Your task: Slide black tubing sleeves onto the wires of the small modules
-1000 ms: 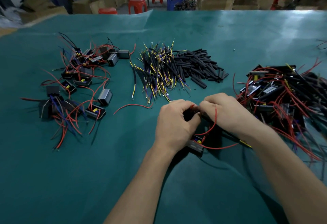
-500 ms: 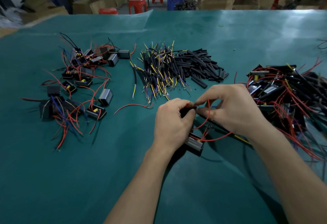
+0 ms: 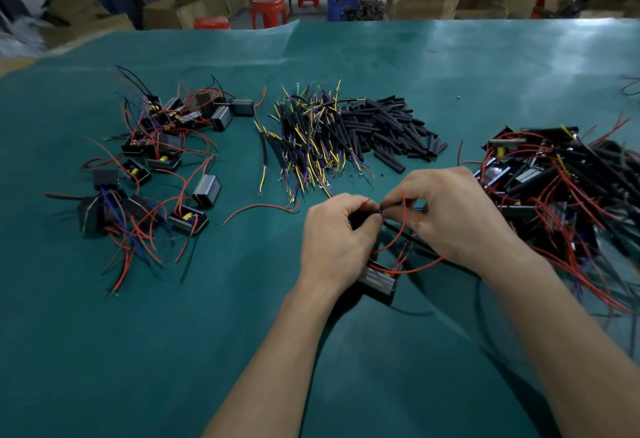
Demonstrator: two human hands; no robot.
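Now threading: your left hand (image 3: 337,229) pinches a black sleeve (image 3: 363,218), right hand (image 3: 450,210) pinches red wire (image 3: 398,229); next, feed tip w/ steady alignment.

**No legible text showing**

Nothing readable is showing anywhere: the small modules (image 3: 188,222), cardboard boxes (image 3: 422,3) and blue crate (image 3: 344,4) are bearing no lettering, labels, brands or numbers clear enough to make out at this sharpness.
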